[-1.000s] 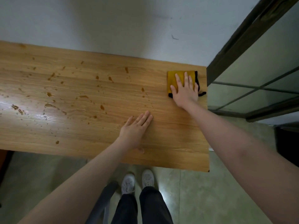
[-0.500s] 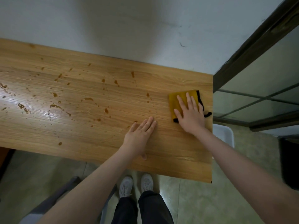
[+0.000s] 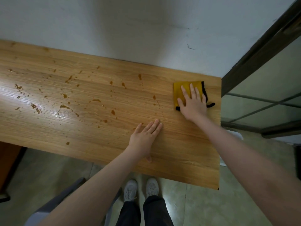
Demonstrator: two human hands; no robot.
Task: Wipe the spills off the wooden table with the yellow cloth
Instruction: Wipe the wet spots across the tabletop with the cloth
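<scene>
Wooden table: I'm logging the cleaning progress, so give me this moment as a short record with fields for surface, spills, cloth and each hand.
surface: wooden table, set against a white wall
spills: brown drops and streaks across the left and middle, unwiped
cloth: yellow cloth with black edging, near the right far corner
right hand: flat on the cloth, fingers straight
left hand: flat on bare wood, near the front edge

The right hand point(image 3: 193, 105) presses flat on the yellow cloth point(image 3: 180, 92) near the wooden table's point(image 3: 179, 160) right end. The left hand point(image 3: 145, 137) lies flat beside brown spills point(image 3: 65, 106)
</scene>
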